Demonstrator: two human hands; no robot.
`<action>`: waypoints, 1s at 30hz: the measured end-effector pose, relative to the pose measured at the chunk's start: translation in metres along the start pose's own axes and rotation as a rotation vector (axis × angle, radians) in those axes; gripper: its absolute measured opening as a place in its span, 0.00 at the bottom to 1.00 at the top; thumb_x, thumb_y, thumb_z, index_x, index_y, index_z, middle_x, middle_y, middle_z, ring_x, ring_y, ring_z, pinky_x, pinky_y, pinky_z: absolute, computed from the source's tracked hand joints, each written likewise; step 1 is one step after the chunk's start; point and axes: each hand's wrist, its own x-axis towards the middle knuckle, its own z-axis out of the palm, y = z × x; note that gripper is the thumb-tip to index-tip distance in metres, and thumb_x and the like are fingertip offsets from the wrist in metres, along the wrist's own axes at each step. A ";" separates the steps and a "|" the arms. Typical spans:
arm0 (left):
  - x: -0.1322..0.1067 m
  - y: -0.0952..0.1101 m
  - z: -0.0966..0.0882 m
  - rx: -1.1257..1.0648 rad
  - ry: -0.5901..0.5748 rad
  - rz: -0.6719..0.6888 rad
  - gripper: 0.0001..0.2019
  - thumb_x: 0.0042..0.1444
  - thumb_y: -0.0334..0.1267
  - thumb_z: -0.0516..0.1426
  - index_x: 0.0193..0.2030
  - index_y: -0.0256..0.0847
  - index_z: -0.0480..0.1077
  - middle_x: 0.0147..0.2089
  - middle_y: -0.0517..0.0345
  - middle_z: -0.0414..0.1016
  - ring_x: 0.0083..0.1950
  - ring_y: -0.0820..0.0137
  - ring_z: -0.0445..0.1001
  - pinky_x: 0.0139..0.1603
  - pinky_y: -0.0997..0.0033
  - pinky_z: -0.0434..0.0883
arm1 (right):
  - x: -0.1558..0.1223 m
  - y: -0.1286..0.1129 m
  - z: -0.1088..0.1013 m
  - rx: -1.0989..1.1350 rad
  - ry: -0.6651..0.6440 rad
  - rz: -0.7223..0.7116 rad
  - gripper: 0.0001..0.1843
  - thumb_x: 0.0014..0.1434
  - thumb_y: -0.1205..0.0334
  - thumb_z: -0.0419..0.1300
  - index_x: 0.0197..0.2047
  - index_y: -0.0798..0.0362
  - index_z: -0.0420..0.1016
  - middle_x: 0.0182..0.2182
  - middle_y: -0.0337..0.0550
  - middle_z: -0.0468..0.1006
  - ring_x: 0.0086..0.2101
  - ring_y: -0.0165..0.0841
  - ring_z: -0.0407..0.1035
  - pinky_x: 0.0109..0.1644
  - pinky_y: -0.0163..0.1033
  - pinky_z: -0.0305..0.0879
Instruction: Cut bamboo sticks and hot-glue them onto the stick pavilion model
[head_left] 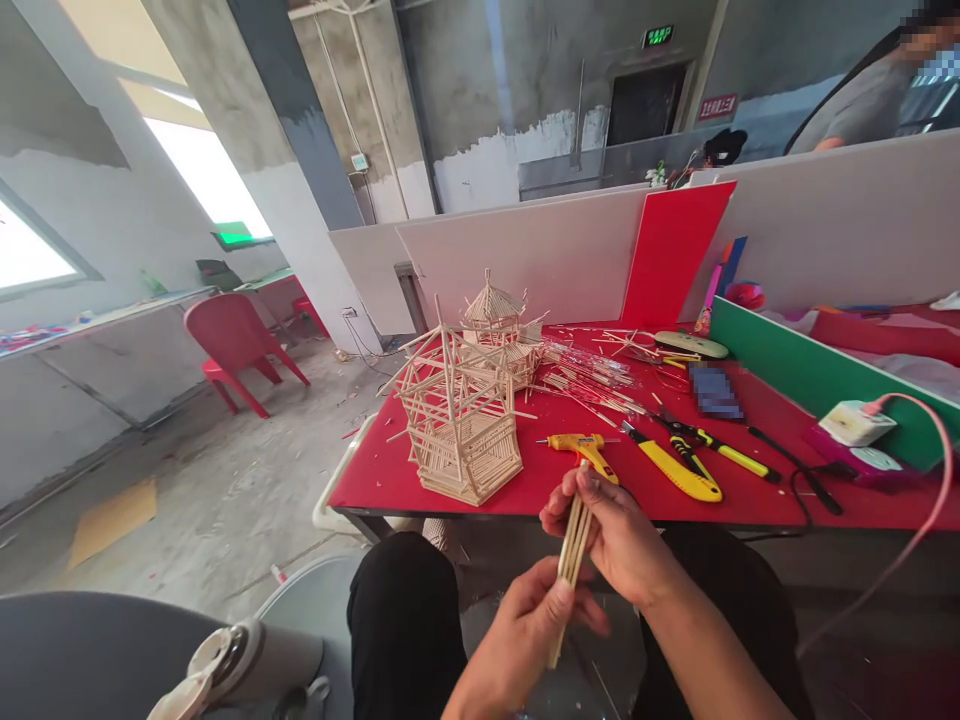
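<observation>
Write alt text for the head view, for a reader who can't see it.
Left hand and right hand hold a bundle of sticks over the lap. Ahead, a red table bears a stick-built tower, a yellow glue gun and a yellow knife.

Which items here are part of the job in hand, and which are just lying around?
In hand: stick bundle, held by left hand and right hand; probably the stick tower and glue gun on the red table.
Lying about: yellow utility knife, pliers, phone, power strip, red chair.
</observation>
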 end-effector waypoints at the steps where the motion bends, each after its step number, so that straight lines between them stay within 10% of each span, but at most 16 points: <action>1: 0.002 -0.002 0.005 -0.111 -0.027 -0.044 0.27 0.55 0.61 0.57 0.47 0.37 0.71 0.26 0.56 0.73 0.24 0.70 0.72 0.28 0.73 0.66 | 0.002 0.003 0.001 -0.029 -0.003 -0.005 0.22 0.51 0.40 0.67 0.30 0.51 0.72 0.27 0.41 0.78 0.33 0.36 0.75 0.42 0.44 0.71; 6: 0.013 -0.018 0.011 -0.272 0.210 -0.070 0.26 0.52 0.63 0.58 0.30 0.38 0.67 0.13 0.72 0.50 0.13 0.83 0.41 0.15 0.78 0.40 | 0.003 -0.001 -0.003 -0.373 -0.139 -0.064 0.22 0.55 0.41 0.63 0.43 0.50 0.77 0.34 0.45 0.79 0.39 0.38 0.73 0.48 0.43 0.67; 14: 0.020 0.005 0.002 -0.230 0.227 -0.048 0.28 0.51 0.64 0.59 0.34 0.35 0.69 0.15 0.66 0.62 0.14 0.83 0.45 0.15 0.76 0.40 | 0.005 0.004 -0.006 -0.699 -0.097 -0.102 0.23 0.55 0.43 0.63 0.19 0.50 0.69 0.17 0.36 0.63 0.22 0.30 0.58 0.27 0.37 0.53; 30: 0.037 0.006 0.001 -0.153 0.207 -0.141 0.27 0.48 0.65 0.60 0.32 0.38 0.69 0.13 0.69 0.58 0.12 0.83 0.45 0.15 0.76 0.40 | 0.027 0.015 -0.017 -0.614 0.110 -0.007 0.25 0.55 0.35 0.59 0.32 0.51 0.72 0.13 0.30 0.62 0.14 0.26 0.56 0.18 0.34 0.52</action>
